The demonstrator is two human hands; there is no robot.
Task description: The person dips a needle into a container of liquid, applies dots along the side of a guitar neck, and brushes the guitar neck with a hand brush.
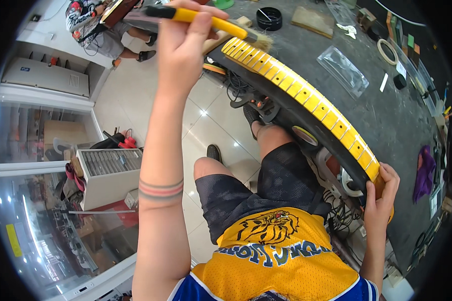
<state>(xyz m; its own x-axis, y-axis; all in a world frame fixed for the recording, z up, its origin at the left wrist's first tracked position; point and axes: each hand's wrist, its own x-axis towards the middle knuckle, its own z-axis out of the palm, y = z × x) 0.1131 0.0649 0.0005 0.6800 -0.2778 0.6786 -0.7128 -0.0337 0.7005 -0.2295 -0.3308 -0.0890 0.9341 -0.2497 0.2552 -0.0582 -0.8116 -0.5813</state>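
My left hand (185, 42) is closed around the yellow and black handle of a brush (226, 27). The brush's pale bristles are just above the far end of a guitar neck (306, 95); whether they touch it I cannot tell. The neck has a yellow fretboard with metal frets and black dots, and lies along the edge of the dark workbench (306, 55). At its near right end, my right hand (381, 193) grips the guitar neck, thumb on the near side and fingers over the far side.
On the bench are a black round container (269, 18), a wooden board (312, 21), a clear plastic package (342, 70), a tape roll (386, 52) and a purple cloth (424, 174). Another person (103, 37) is at the upper left. Cables hang under the bench edge.
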